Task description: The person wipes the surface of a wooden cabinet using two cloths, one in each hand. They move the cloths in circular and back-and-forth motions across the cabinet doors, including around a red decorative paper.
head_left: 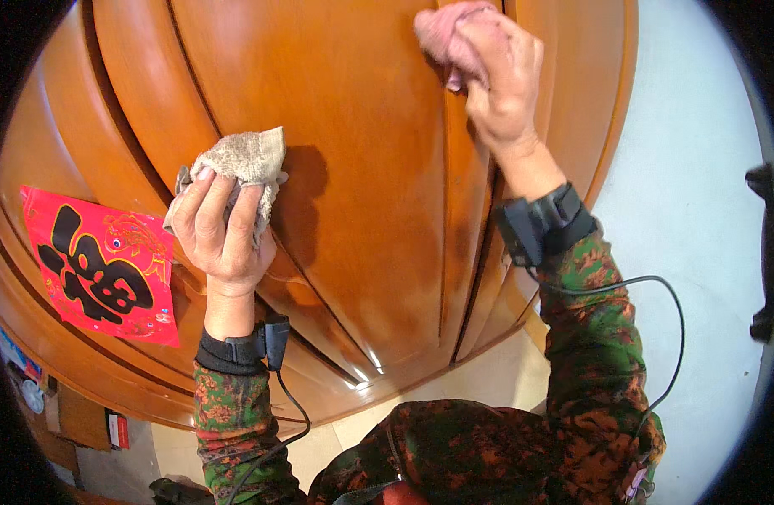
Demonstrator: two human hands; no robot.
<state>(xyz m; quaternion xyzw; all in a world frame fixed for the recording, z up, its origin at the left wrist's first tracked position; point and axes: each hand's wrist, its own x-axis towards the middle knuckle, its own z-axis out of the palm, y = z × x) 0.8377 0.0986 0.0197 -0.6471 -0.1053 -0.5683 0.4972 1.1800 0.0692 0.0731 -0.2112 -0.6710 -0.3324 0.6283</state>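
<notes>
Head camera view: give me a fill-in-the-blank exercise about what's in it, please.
1. The left hand holds a beige cloth, while the cloth in the right hand is coloured ____.
2. Of the two hands, the higher in the picture is the ____.
3. To the left of the left hand, a paper sign has a ____ background.
4. The left wristband is coloured ____.
Missing words: pink; right; red; black.
</notes>
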